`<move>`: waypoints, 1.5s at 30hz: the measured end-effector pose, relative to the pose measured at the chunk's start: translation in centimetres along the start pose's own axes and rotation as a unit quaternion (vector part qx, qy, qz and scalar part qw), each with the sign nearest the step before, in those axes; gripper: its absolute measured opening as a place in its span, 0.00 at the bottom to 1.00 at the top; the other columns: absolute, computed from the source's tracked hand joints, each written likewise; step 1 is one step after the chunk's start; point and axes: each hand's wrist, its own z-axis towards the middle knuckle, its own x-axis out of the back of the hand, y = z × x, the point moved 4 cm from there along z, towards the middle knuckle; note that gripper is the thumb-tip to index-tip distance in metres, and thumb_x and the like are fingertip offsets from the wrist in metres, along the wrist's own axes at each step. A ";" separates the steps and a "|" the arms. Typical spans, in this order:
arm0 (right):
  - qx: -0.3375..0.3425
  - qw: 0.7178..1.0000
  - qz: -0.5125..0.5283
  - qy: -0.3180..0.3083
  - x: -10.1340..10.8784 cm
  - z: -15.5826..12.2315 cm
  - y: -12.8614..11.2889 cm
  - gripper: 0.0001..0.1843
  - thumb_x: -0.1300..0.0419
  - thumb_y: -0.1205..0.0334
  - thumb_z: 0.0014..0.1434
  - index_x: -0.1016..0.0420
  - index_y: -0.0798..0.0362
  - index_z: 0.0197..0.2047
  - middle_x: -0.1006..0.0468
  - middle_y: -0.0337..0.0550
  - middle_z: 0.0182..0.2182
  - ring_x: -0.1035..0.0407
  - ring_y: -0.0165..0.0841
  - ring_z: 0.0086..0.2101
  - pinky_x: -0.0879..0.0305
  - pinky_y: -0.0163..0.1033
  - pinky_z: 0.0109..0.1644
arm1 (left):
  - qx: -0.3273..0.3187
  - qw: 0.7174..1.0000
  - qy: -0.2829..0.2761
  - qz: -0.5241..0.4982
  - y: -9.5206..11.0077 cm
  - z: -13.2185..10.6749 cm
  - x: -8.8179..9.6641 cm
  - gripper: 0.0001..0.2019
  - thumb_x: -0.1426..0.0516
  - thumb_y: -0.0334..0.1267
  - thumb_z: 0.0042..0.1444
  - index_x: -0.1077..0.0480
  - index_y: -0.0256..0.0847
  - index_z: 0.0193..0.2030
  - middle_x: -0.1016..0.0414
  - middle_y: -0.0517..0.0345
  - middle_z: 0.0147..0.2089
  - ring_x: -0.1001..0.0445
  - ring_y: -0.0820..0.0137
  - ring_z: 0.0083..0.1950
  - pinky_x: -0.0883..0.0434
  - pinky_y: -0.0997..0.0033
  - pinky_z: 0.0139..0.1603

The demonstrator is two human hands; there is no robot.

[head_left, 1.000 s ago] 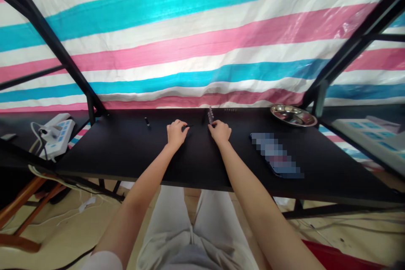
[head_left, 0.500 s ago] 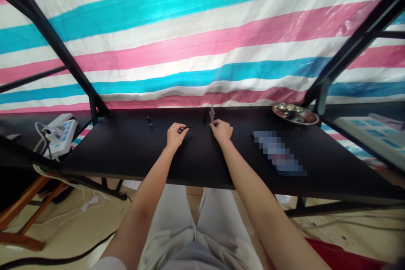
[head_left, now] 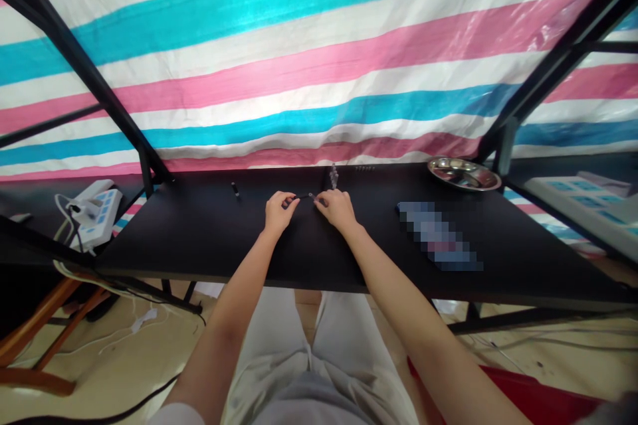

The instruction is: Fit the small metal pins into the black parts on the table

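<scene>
My left hand (head_left: pixel 280 212) is closed in a pinch on a thin dark stick or cord (head_left: pixel 302 197), which points right from the fingertips. At its right end is a small, pale, bead-like piece (head_left: pixel 310 195). The fingers of my right hand (head_left: pixel 339 208) pinch right beside that piece; whether they grip it is too small to tell. Just behind my right hand lies a cluster of small greyish pieces (head_left: pixel 333 176), kind unclear. Farther back, several tiny pieces (head_left: pixel 365 168) sit in a row. A short black cylinder with a pale band (head_left: pixel 235 190) lies left of my left hand.
A round steel dish (head_left: pixel 463 174) rests at the back right of the black table (head_left: pixel 199 246). In front of it lies a pixelated blue item (head_left: pixel 438 237). Power strips (head_left: pixel 102 216) with cables stand at the left. Black metal posts (head_left: pixel 124 123) flank a striped sheet.
My right hand has moved left, away from the greyish cluster, to the tip of the dark stick or cord. A small pale piece now shows there. My left hand has barely moved.
</scene>
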 end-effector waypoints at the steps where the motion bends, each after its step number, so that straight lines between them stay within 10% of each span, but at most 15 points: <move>1: 0.002 1.000 0.000 -0.002 0.0 0.0 0.0 0.11 0.49 0.58 0.59 0.26 0.52 0.36 0.26 0.44 0.32 0.37 0.35 0.36 0.52 0.38 0.38 | -0.002 1.000 -0.001 0.000 0.1 0.0 0.0 0.06 0.42 0.37 0.51 0.28 0.39 0.35 0.30 0.59 0.30 0.34 0.76 0.28 0.32 0.74 0.36; 20: 0.035 0.999 -0.018 0.009 0.2 -0.2 -0.9 0.09 0.49 0.61 0.57 0.30 0.53 0.32 0.26 0.44 0.30 0.37 0.35 0.34 0.55 0.38 0.37 | -0.117 0.982 -0.091 0.120 2.2 -0.8 -0.5 0.18 0.51 0.39 0.60 0.37 0.43 0.57 0.27 0.56 0.41 0.30 0.71 0.42 0.38 0.68 0.46; 45: 0.148 0.985 0.004 0.092 -0.1 -0.5 -1.3 0.10 0.46 0.62 0.58 0.25 0.55 0.34 0.27 0.43 0.26 0.38 0.33 0.31 0.53 0.39 0.37 | -0.100 0.990 -0.083 0.060 1.4 -0.4 -0.6 0.07 0.45 0.39 0.55 0.28 0.41 0.39 0.26 0.57 0.36 0.29 0.71 0.38 0.34 0.67 0.42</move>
